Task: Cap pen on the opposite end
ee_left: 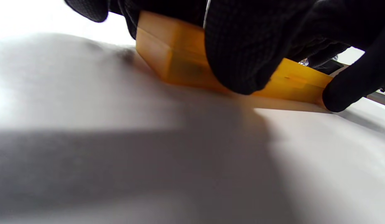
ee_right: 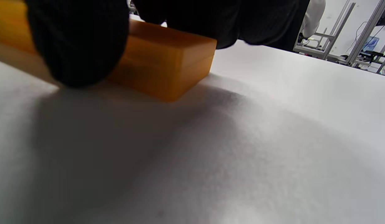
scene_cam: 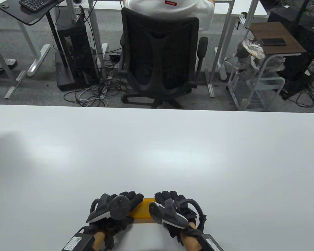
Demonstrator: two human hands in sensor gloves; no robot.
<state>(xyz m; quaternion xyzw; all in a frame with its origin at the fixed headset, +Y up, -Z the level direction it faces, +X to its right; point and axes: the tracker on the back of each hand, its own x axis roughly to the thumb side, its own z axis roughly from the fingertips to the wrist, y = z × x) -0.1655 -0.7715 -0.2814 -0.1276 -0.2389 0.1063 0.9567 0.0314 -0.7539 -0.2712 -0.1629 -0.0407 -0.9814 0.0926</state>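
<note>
Broadly, a wide white table [scene_cam: 157, 146] with a smooth, faintly glossy top and rounded far corners fills most of the table view. Beyond its far edge stands a black mesh-backed office chair [scene_cam: 159, 60] on a grey carpet, and to the right a small brown wooden side table [scene_cam: 277, 39] with a dark phone [scene_cam: 273, 41] lying on it.

Near the table's front edge lies a long orange box [scene_cam: 144, 209], rectangular and slightly translucent, like moulded plastic, with a seam running round its side where lid meets base. It rests flat on the tabletop, between the two hands.

Both hands wear black knitted gloves with a fine woven grain. The left hand [scene_cam: 120, 206] holds the box's left end: in the left wrist view its fingers [ee_left: 242, 46] drape over the top and the thumb presses the near side. The right hand [scene_cam: 172, 209] grips the right end, fingers curled over the top and thumb [ee_right: 77, 43] against the near side.

No pen can be made out in any view; whether it sits inside the closed box cannot be told.
</note>
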